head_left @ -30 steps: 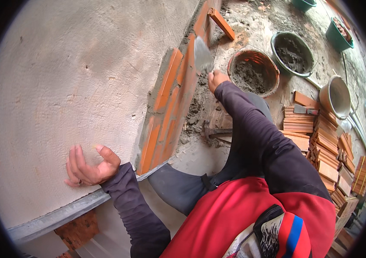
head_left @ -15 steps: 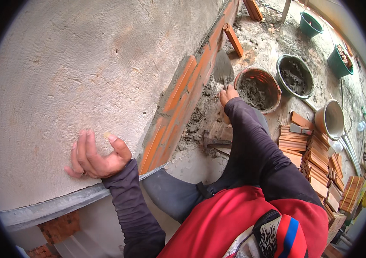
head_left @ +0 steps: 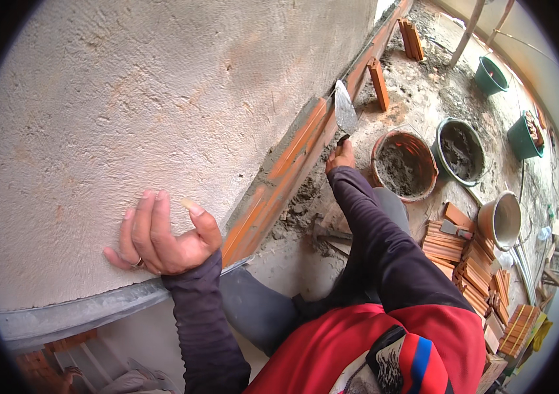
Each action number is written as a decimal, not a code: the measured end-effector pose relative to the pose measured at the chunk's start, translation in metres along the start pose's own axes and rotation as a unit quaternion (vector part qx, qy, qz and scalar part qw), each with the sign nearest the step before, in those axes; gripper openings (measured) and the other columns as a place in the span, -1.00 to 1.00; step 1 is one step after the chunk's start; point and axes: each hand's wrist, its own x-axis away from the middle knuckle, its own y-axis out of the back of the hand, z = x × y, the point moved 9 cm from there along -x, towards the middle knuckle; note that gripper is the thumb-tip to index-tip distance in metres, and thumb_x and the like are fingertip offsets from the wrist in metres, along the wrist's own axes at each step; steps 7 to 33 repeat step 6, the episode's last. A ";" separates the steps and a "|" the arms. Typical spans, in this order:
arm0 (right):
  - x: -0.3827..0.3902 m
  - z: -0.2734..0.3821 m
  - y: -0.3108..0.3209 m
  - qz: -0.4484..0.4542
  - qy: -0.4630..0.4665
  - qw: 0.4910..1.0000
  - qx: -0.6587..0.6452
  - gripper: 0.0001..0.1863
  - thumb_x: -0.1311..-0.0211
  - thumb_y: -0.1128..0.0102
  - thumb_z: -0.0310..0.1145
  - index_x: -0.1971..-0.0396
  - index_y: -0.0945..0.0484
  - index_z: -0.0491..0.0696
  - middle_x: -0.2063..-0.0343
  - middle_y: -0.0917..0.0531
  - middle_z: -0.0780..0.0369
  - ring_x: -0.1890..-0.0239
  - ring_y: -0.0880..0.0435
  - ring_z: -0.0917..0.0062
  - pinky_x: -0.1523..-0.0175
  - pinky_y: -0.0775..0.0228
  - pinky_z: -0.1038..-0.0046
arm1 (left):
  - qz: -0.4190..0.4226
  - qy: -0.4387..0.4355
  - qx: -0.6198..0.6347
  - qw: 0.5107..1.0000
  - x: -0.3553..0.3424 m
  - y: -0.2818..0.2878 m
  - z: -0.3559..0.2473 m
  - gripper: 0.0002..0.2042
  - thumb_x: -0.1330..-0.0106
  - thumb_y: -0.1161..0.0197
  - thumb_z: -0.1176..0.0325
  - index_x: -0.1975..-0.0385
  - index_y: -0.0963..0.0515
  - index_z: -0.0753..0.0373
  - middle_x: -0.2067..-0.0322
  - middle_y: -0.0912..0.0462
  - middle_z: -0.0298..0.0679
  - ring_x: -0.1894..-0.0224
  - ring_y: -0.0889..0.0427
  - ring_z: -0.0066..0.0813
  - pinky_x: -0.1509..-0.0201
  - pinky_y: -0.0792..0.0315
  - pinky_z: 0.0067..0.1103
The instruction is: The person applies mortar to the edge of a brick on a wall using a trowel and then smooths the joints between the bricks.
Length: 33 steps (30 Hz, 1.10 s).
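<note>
Steel trowel in right hand

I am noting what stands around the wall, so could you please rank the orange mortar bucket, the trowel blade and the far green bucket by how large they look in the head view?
1. orange mortar bucket, plainly largest.
2. far green bucket and trowel blade: these look alike. The bucket stands farther off, so apparent size misleads; I will not rank them.

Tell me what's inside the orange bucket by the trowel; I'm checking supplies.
The orange bucket holds grey mortar, heaped unevenly below its rim. The mortar covers the bottom, so its depth cannot be seen.
</note>
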 end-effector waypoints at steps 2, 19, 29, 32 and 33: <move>-0.003 -0.054 -0.022 -0.077 0.054 0.995 0.018 -0.62 -0.15 -0.04 -0.47 -0.02 -0.39 -0.13 0.26 -0.53 0.10 0.28 -0.48 0.32 0.08 -0.33 0.33 | -0.006 0.004 0.008 1.000 -0.001 -0.001 -0.003 -0.67 -0.12 -0.12 0.08 0.20 -0.56 0.10 0.18 -0.62 -0.36 -0.09 -0.39 -0.39 -0.46 0.32 -0.22; 0.003 -0.136 -0.076 -0.011 -0.196 0.882 -0.428 -0.53 -0.32 0.01 -0.22 -0.17 -0.34 -0.10 0.00 -0.48 0.11 0.01 -0.42 0.44 -0.04 -0.27 0.44 | -0.008 0.002 0.021 1.000 0.000 -0.001 0.001 -0.67 -0.12 -0.12 0.08 0.19 -0.56 0.10 0.17 -0.62 -0.38 -0.10 -0.38 -0.38 -0.45 0.31 -0.19; 0.003 -0.136 -0.076 -0.011 -0.196 0.882 -0.428 -0.53 -0.32 0.01 -0.22 -0.17 -0.34 -0.10 0.00 -0.48 0.11 0.01 -0.42 0.44 -0.04 -0.27 0.44 | -0.008 0.002 0.021 1.000 0.000 -0.001 0.001 -0.67 -0.12 -0.12 0.08 0.19 -0.56 0.10 0.17 -0.62 -0.38 -0.10 -0.38 -0.38 -0.45 0.31 -0.19; 0.003 -0.136 -0.076 -0.011 -0.196 0.882 -0.428 -0.53 -0.32 0.01 -0.22 -0.17 -0.34 -0.10 0.00 -0.48 0.11 0.01 -0.42 0.44 -0.04 -0.27 0.44 | -0.008 0.002 0.021 1.000 0.000 -0.001 0.001 -0.67 -0.12 -0.12 0.08 0.19 -0.56 0.10 0.17 -0.62 -0.38 -0.10 -0.38 -0.38 -0.45 0.31 -0.19; 0.003 -0.136 -0.076 -0.011 -0.196 0.882 -0.428 -0.53 -0.32 0.01 -0.22 -0.17 -0.34 -0.10 0.00 -0.48 0.11 0.01 -0.42 0.44 -0.04 -0.27 0.44 | -0.008 0.002 0.021 1.000 0.000 -0.001 0.001 -0.67 -0.12 -0.12 0.08 0.19 -0.56 0.10 0.17 -0.62 -0.38 -0.10 -0.38 -0.38 -0.45 0.31 -0.19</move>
